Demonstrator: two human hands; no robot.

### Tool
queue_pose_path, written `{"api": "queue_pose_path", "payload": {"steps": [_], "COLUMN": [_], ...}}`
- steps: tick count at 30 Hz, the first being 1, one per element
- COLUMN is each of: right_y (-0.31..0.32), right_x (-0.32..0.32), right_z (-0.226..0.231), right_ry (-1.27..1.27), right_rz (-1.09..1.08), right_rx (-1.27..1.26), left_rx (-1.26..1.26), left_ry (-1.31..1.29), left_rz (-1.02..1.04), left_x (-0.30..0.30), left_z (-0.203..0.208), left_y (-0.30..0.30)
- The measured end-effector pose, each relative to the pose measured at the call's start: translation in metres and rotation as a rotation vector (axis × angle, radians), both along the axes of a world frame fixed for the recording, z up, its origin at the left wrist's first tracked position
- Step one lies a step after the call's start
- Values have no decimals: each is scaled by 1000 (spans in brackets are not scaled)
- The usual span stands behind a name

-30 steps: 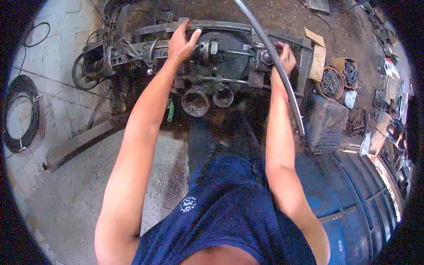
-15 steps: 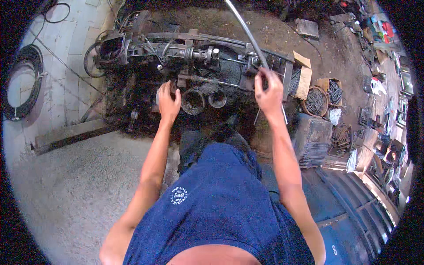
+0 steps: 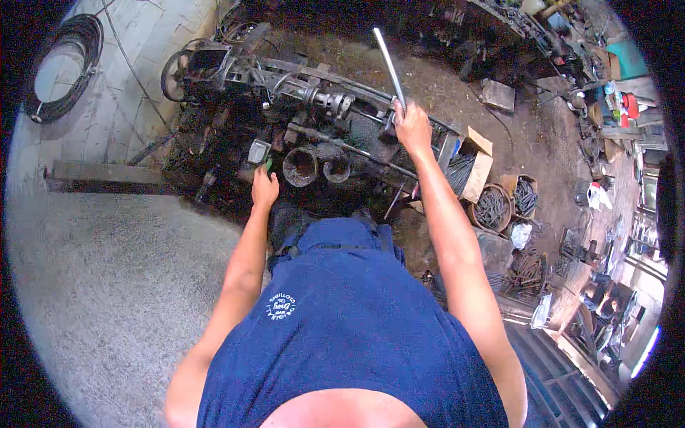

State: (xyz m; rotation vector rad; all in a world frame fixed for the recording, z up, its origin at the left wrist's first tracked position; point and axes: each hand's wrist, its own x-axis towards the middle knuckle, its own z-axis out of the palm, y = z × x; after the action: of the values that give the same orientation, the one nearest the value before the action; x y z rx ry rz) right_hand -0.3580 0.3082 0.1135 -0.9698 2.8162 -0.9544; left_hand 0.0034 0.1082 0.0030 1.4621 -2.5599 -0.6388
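A dark, greasy machine with a shiny round chuck-like part lies across the space in front of me. My right hand is closed around the lower end of a shiny metal rod that slants up and away, above the machine's right part. Lower on the left, my left hand reaches to a small grey box with a green part on its near side. Its fingertips are at that green part, thumb apart, holding nothing I can see. Two round cups, a larger one and a smaller one, sit between my hands.
Right of the machine stand a cardboard box of thin rods, a round basket and another box of metal pieces. A coiled black cable lies far left, beyond a long beam. A grey block rests farther back.
My left hand has moved down to the green part of the grey box. My right hand now grips the rod's lower end more tightly. The whole view has turned somewhat.
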Motion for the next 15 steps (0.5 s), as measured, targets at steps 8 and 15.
{"api": "queue_pose_path", "payload": {"steps": [8,15], "right_y": [-2,-9], "right_x": [-3,-5], "right_z": [0,-6], "right_ry": [-36,-23], "right_rz": [19,23], "right_rx": [89,38], "left_rx": [63,-20], "left_ry": [-164,-123], "left_rz": [119,137], "left_x": [-1,-1], "left_z": [-1,-3], "left_y": [-10,0]}}
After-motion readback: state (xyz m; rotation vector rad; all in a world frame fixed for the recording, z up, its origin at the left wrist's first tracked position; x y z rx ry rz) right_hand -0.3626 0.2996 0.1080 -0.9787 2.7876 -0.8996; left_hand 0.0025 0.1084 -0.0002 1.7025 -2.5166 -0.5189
